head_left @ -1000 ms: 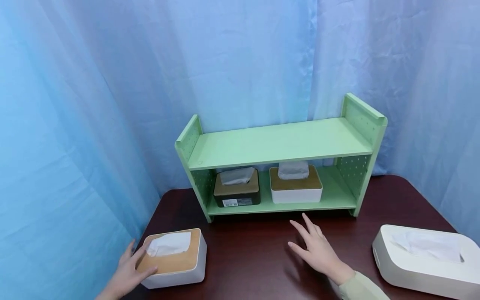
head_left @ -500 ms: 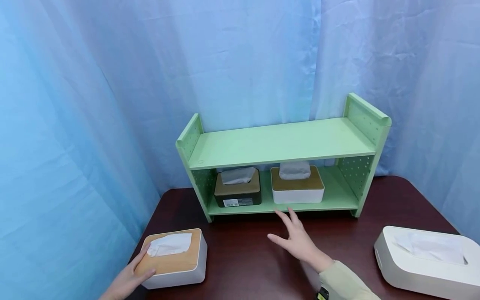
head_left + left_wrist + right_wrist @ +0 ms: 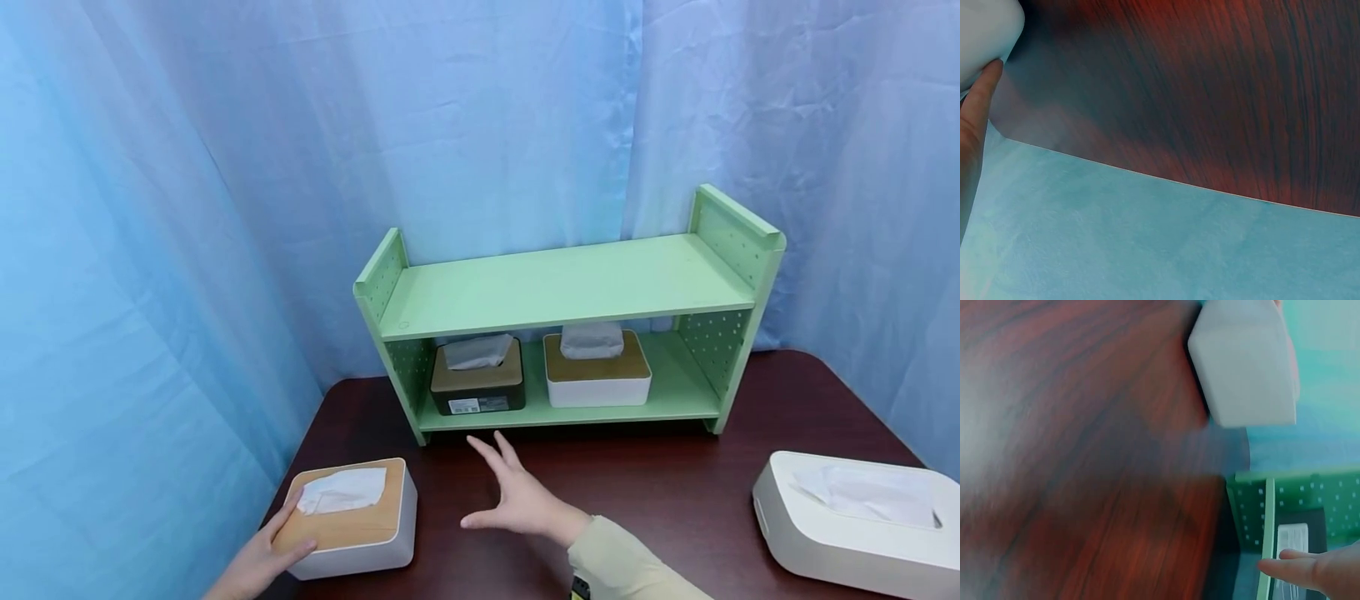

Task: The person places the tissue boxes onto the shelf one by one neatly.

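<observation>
In the head view, a white tissue box [image 3: 363, 527] with a wood-toned lid and a tissue sticking out sits at the table's left front. My left hand [image 3: 257, 560] touches its left side, thumb near the front edge, fingers extended. The left wrist view has one straight finger [image 3: 982, 94] against the white box wall [image 3: 988, 37]. My right hand [image 3: 517, 502] hovers over the table to the right of the box, fingers and thumb spread, holding nothing. Its fingers [image 3: 1294, 570] appear in the right wrist view, apart from the white box [image 3: 1247, 369].
Behind stands a green two-tier shelf [image 3: 562, 287]. Its lower tier bears a dark brown tissue box [image 3: 480, 387] and a white tissue box with a wooden lid [image 3: 597, 392]. A long white tissue box [image 3: 847, 546] sits at right on the dark table [image 3: 675, 475]. Blue curtains [image 3: 487, 125] surround it.
My right hand has swept left across the table toward the left tissue box, fingers still spread. My left hand has settled against that box's side. The boxes keep their places.
</observation>
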Demonstrator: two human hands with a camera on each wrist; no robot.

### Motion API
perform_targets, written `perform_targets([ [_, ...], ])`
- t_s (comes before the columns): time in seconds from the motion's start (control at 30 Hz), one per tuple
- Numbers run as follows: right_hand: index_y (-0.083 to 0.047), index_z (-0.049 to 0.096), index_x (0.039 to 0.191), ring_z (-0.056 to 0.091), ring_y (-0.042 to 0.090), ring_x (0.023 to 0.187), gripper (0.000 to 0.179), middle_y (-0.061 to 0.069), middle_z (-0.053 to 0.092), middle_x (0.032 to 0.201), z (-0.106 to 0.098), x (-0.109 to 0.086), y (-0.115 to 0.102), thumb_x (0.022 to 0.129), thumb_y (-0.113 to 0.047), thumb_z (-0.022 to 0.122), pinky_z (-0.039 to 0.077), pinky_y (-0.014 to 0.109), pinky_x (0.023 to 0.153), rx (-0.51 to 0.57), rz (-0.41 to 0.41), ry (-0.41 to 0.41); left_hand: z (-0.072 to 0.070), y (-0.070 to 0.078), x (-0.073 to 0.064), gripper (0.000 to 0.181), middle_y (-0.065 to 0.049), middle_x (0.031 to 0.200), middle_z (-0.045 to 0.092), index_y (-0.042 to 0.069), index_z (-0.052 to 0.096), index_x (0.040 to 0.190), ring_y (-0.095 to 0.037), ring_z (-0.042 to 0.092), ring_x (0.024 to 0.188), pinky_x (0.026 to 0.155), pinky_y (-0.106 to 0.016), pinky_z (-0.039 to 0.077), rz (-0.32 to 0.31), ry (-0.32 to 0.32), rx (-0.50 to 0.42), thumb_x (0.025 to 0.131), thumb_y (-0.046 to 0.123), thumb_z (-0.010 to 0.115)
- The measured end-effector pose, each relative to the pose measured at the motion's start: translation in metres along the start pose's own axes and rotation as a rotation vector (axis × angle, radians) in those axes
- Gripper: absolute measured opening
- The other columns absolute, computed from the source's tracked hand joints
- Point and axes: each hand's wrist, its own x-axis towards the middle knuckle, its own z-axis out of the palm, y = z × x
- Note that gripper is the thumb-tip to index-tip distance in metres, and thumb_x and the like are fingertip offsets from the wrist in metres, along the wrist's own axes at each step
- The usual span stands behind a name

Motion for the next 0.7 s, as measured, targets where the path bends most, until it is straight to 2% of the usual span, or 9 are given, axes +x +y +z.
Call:
perform_targets([
  [0.13,-0.032,0.014,0.152,0.059,0.04,0.112,0.103,0.027,-0.002,0.155,0.012,0.004,-0.007,0.074,-0.038,0.08,0.052,0.038,0.081,0.006,-0.009,-0.028,0.0,0.0,-0.001,0.103,-0.038,0.145,0.02,0.013,0.006,0.153,-0.05,0.036,0.12,0.09,-0.068,0.036,-0.02,-0.012,-0.016,0.081,0.064,0.058],
  [0.37,-0.032,0.014,0.152,0.047,0.044,0.124,0.109,0.027,0.002,0.155,0.027,0.011,-0.015,0.069,-0.038,0.084,0.051,0.04,0.085,-0.03,-0.036,-0.03,-0.001,0.001,-0.004,0.103,-0.038,0.146,0.02,0.013,0.006,0.153,-0.05,0.036,0.121,0.091,-0.068,0.036,-0.018,-0.002,-0.025,0.081,0.063,0.06],
  [0.53,-0.034,0.013,0.151,0.05,0.044,0.121,0.112,0.028,0.003,0.154,0.038,0.013,-0.017,0.066,-0.038,0.086,0.051,0.041,0.087,-0.055,-0.041,-0.045,0.004,0.006,-0.004,0.099,-0.035,0.148,0.022,0.014,0.01,0.153,-0.049,0.036,0.126,0.093,-0.062,0.038,0.038,0.022,-0.009,0.082,0.058,0.062],
  [0.7,-0.034,0.013,0.151,0.045,0.046,0.125,0.114,0.03,0.002,0.153,0.042,0.013,-0.018,0.064,-0.035,0.087,0.049,0.047,0.09,-0.066,-0.039,-0.041,0.016,0.016,-0.007,0.099,-0.033,0.149,0.021,0.014,0.011,0.153,-0.048,0.034,0.129,0.096,-0.061,0.038,0.06,0.037,-0.031,0.081,0.057,0.064],
])
